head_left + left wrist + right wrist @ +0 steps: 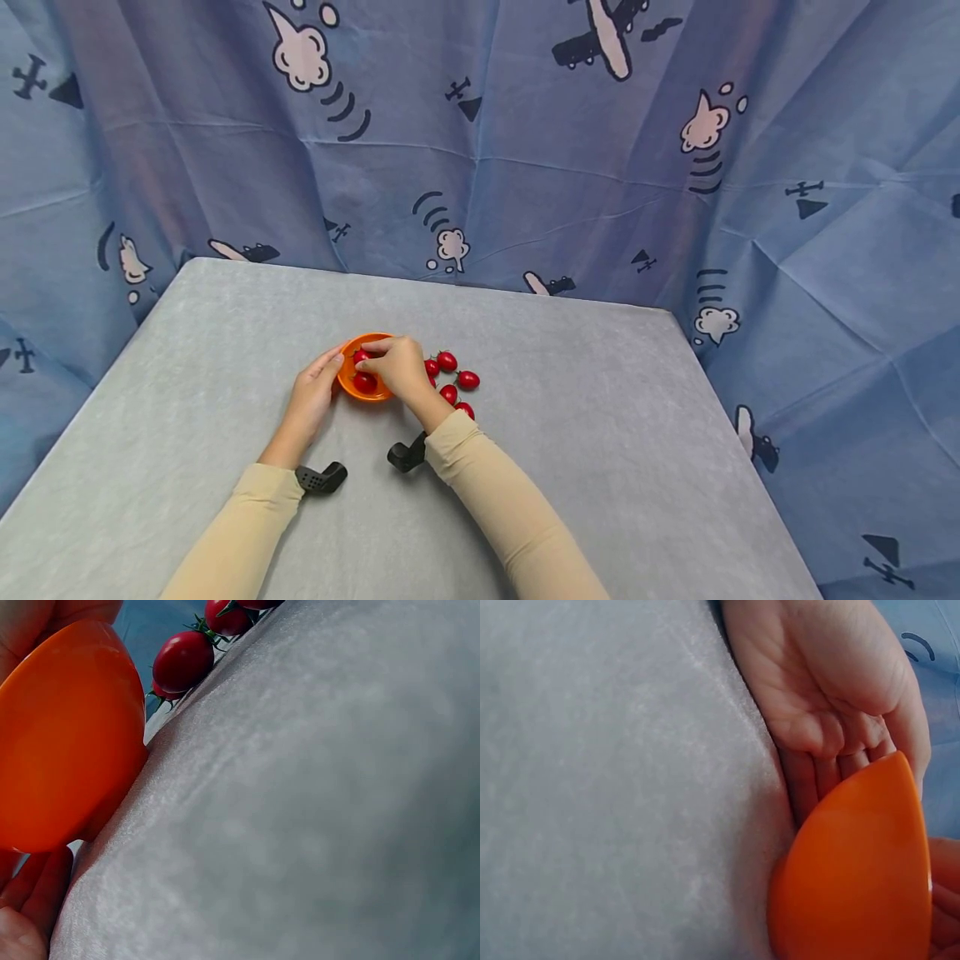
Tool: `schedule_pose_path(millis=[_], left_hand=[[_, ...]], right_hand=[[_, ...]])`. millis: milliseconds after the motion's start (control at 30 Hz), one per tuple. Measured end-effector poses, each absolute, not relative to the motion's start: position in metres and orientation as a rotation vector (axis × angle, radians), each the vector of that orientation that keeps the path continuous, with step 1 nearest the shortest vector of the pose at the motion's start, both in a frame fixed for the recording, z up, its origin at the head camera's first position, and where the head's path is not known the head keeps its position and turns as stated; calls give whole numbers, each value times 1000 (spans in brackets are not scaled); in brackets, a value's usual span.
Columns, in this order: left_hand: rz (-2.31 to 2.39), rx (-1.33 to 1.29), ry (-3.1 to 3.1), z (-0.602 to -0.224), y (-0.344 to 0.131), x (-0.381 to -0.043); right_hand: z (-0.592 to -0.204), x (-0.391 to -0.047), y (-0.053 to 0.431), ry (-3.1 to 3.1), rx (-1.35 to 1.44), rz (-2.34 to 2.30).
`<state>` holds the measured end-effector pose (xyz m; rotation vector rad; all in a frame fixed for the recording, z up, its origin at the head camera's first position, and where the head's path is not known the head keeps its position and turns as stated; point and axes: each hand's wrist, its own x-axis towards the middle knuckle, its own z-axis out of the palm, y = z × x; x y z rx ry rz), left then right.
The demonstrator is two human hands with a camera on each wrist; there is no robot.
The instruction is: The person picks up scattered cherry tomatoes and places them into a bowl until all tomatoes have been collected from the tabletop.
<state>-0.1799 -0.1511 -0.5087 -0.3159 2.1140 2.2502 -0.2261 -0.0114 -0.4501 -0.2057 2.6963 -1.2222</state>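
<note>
An orange bowl [365,398] stands on the table, with red cherry tomatoes inside, one [365,382] lying near its front. My left hand [313,390] rests along the bowl's left side, its fingers fairly straight and the thumb at the rim; the right wrist view shows its palm [817,682] facing the bowl. Reaching over the bowl from the right, my right hand [401,367] pinches another cherry tomato [361,356] between thumb and index finger. Part of that tomato is hidden by the fingers. Both wrist views show the bowl's outer wall, which conceals its contents.
Several loose cherry tomatoes [468,380] with green stems lie right of the bowl, some partly behind my right wrist. A grey cloth covers the table [600,433]. Behind it hangs a blue curtain [525,200] with airplane prints. Each wrist carries a black camera mount [322,478].
</note>
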Motion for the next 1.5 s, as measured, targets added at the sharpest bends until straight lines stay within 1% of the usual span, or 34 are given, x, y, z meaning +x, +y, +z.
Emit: schedule_pose_path(millis=[633, 1167, 1500], left_hand=[[2240, -311, 2107, -507, -149, -180], [2237, -332, 2126, -507, -149, -179], [2236, -346, 2129, -507, -149, -179]], right_hand=[[-450, -228, -11, 2731, -259, -1058], [-447, -226, -9, 2687, -235, -1136], [-438, -223, 10, 2607, -186, -1331]])
